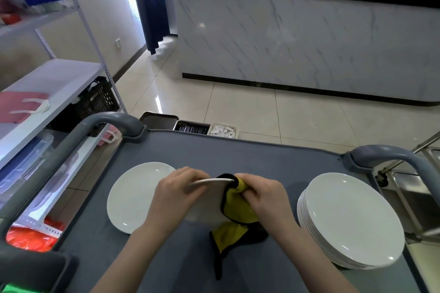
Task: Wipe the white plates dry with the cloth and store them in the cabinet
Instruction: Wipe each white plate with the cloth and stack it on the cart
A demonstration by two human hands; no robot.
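Head | left hand point(177, 194) grips plate point(204, 207) upright over cart point(262, 159) | right hand point(264, 194) pinches cloth point(238, 207) on rim | advice: turn plate steadily, wipe both faces.

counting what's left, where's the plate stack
Head view: the stack of white plates sits at the right of the grey cart, just right of the right hand.

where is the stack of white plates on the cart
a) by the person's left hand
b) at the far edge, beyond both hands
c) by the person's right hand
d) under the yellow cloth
c: the stack of white plates sits on the cart's right side, beside the right hand that holds the yellow cloth; only a single plate lies by the left hand.
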